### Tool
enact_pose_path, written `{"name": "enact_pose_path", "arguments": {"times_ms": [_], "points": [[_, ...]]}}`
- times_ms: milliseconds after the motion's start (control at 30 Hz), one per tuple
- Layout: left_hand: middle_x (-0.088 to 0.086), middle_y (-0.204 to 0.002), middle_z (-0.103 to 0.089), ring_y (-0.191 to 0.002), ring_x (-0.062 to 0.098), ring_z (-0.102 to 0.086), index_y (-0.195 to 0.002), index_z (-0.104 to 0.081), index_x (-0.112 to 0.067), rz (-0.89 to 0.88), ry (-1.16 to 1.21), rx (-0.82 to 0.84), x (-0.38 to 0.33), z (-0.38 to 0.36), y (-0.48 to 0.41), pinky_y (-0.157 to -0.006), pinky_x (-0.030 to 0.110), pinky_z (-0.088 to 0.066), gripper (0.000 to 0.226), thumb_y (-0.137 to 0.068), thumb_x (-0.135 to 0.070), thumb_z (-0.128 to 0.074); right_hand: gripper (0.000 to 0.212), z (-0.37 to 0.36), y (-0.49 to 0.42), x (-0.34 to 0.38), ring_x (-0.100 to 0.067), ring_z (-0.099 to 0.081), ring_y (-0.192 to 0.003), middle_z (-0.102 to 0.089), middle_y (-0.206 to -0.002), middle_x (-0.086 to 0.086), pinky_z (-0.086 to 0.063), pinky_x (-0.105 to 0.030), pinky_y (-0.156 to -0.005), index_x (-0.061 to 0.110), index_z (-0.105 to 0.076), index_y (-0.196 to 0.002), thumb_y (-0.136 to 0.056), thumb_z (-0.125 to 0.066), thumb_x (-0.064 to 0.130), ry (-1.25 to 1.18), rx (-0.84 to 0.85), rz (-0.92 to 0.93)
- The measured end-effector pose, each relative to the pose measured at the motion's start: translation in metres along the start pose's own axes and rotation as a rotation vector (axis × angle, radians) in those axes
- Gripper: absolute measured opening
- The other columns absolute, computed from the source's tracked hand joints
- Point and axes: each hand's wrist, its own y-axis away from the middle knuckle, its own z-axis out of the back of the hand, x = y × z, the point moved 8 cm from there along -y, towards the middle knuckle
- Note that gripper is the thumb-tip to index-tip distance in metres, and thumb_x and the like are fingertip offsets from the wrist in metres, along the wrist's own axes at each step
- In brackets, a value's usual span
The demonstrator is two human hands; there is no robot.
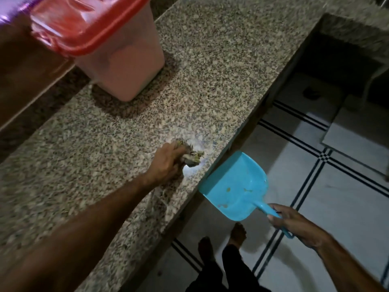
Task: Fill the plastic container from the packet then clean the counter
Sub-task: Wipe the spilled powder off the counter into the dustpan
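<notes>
The fingers of the left hand (166, 163) are curled tight round a small scruffy brush (192, 157), a bundle of pale straw-like bristles that is blurred in the frame. The bristle end pokes out past the knuckles and lies on the worktop (210, 70), close to its front edge. Right by the bristles there is a thin smear of white powder (190, 170) on the speckled granite, reaching almost to that edge.

The right hand (294, 223) has its fingers wrapped round the handle (267, 210) of a blue dustpan (233, 186). The pan is held out in the air off the front edge of the worktop, its wide mouth up against the edge just beside the powder. A few small coloured specks lie in the pan.

Further back on the worktop, near its rear edge and well apart from the brush, stands the plastic container (126, 66): pale pink, squarish, upright, with a red lid (84, 24) on top. Its walls look cloudy, and I cannot tell how full it is. Something purple (12, 7) shows behind it in the far corner, too blurred to name.

Below the pan is a white tiled floor (336, 197) with dark double lines, and the person's bare feet (237, 231) stand on it close to the worktop.
</notes>
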Motion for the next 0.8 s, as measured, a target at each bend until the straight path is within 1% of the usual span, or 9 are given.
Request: {"name": "enact_pose_path", "arguments": {"times_ms": [100, 133, 200, 333, 467, 567, 633, 733, 800], "points": [[0.001, -0.098, -0.071, -0.091, 0.015, -0.071, -0.103, -0.068, -0.019, 0.213, 0.321, -0.238, 0.028, 0.041, 0.015, -0.077, 0.039, -0.059, 0.018, -0.105, -0.032, -0.055, 0.027, -0.021, 0.009, 0.001, -0.001, -0.06, -0.075, -0.067, -0.085, 0.01, -0.05, -0.019, -0.071, 0.015, -0.07, -0.122, -0.095, -0.067, 0.019, 0.017, -0.001, 0.002], [0.0, -0.095, -0.07, -0.087, 0.009, -0.069, -0.101, -0.066, -0.018, 0.31, 0.288, -0.345, 0.046, 0.058, 0.024, -0.073, 0.037, -0.059, 0.019, -0.106, -0.032, -0.053, 0.029, -0.026, 0.012, 0.002, -0.003, -0.059, -0.076, -0.066, -0.083, 0.01, -0.049, -0.021, -0.072, 0.015, -0.07, -0.122, -0.094, -0.067, 0.021, 0.018, -0.001, 0.014], [0.004, -0.092, -0.067, -0.085, 0.018, -0.065, -0.102, -0.062, -0.02, 0.508, 0.121, -0.453, 0.087, 0.08, 0.052, -0.069, 0.043, -0.058, 0.016, -0.101, -0.025, -0.046, 0.031, -0.033, 0.018, 0.002, -0.005, -0.058, -0.078, -0.065, -0.083, 0.011, -0.048, -0.023, -0.073, 0.015, -0.069, -0.123, -0.093, -0.068, 0.023, 0.018, 0.003, 0.025], [0.017, -0.108, -0.067, -0.094, 0.037, -0.063, -0.116, -0.065, -0.016, 0.855, -0.181, -0.391, 0.133, 0.082, 0.098, -0.072, 0.043, -0.052, 0.028, -0.089, -0.01, -0.059, 0.031, -0.044, 0.024, 0.001, -0.001, -0.059, -0.073, -0.067, -0.078, 0.018, -0.047, -0.016, -0.067, 0.016, -0.068, -0.124, -0.094, -0.074, 0.022, 0.025, -0.016, 0.008], [-0.002, -0.118, -0.065, -0.096, 0.009, -0.055, -0.125, -0.066, -0.033, 0.77, -0.122, -0.426, 0.072, 0.043, 0.078, -0.069, 0.024, -0.041, 0.033, -0.095, -0.017, -0.066, 0.031, -0.052, 0.029, 0.004, -0.009, -0.056, -0.076, -0.063, -0.079, 0.009, -0.047, -0.023, -0.071, 0.02, -0.07, -0.12, -0.091, -0.073, 0.032, 0.06, -0.055, 0.036], [0.004, -0.115, -0.061, -0.1, 0.018, -0.056, -0.126, -0.064, -0.026, 0.606, -0.012, -0.365, 0.029, 0.017, 0.055, -0.079, 0.033, -0.048, 0.029, -0.099, -0.017, -0.056, 0.018, -0.062, 0.027, 0.005, -0.008, -0.058, -0.072, -0.063, -0.078, 0.007, -0.048, -0.023, -0.07, 0.019, -0.07, -0.116, -0.099, -0.065, 0.021, 0.082, -0.067, 0.044], [0.003, -0.107, -0.063, -0.093, 0.02, -0.061, -0.119, -0.064, -0.017, 0.59, 0.082, -0.431, 0.025, 0.032, 0.059, -0.072, 0.034, -0.053, 0.021, -0.102, -0.02, -0.052, 0.017, -0.067, 0.028, 0.008, -0.001, -0.06, -0.067, -0.067, -0.075, 0.012, -0.049, -0.019, -0.065, 0.017, -0.068, -0.116, -0.1, -0.062, 0.016, 0.088, -0.071, 0.045], [0.004, -0.105, -0.065, -0.083, 0.017, -0.061, -0.116, -0.063, -0.014, 0.846, 0.034, -0.608, 0.064, 0.068, 0.115, -0.061, 0.03, -0.055, 0.018, -0.1, -0.014, -0.056, 0.02, -0.067, 0.032, 0.01, -0.004, -0.058, -0.068, -0.066, -0.072, 0.013, -0.048, -0.022, -0.066, 0.015, -0.068, -0.119, -0.099, -0.064, 0.014, 0.127, -0.074, 0.04], [0.012, -0.111, -0.063, -0.091, 0.025, -0.061, -0.12, -0.061, -0.012, 1.051, -0.075, -0.597, 0.096, 0.077, 0.168, -0.072, 0.041, -0.06, 0.024, -0.096, -0.009, -0.062, 0.019, -0.064, 0.033, 0.01, -0.008, -0.056, -0.068, -0.063, -0.072, 0.01, -0.047, -0.025, -0.067, 0.017, -0.07, -0.118, -0.099, -0.065, 0.015, 0.145, -0.078, 0.038]]}}
